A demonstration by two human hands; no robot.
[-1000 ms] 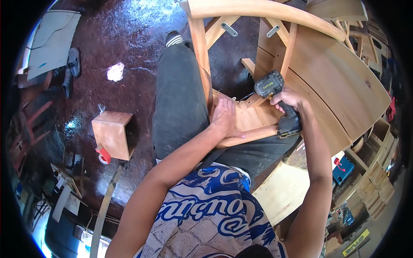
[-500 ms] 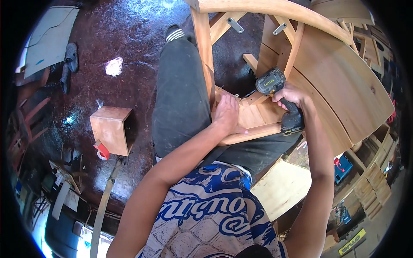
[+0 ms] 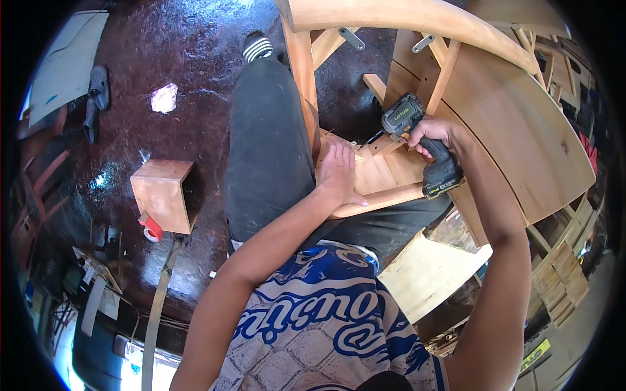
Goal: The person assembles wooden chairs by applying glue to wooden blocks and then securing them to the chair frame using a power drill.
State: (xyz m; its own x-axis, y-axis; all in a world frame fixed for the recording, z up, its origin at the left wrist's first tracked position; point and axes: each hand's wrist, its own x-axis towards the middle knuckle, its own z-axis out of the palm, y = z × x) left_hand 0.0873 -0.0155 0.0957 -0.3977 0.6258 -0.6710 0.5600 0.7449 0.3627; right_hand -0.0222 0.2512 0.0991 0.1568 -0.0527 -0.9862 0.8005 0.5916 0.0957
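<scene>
My right hand (image 3: 432, 135) is wrapped round the handle of a black cordless drill (image 3: 403, 116). Its thin dark bit (image 3: 373, 138) points left and down toward a corner of a wooden chair frame (image 3: 390, 203); whether the tip touches wood I cannot tell. My left hand (image 3: 337, 168) lies on the frame left of the bit, fingers stretched forward and thumb spread along the near rail. That frame rests across my lap, with a curved rail (image 3: 404, 14) at its far side. Two small metal plates sit on its braces, one being the left plate (image 3: 352, 38).
A wide curved wooden panel (image 3: 515, 143) stands close on the right. On the dark floor to the left are an open wooden box (image 3: 160, 189), a red tape roll (image 3: 151, 228) and a pale scrap (image 3: 164, 98). A light board (image 3: 427, 270) lies right of my lap.
The drill has tipped slightly, with its battery end a little higher, still in my right hand. My right elbow has swung outward. My left hand stays on the frame; the whole view has shifted slightly.
</scene>
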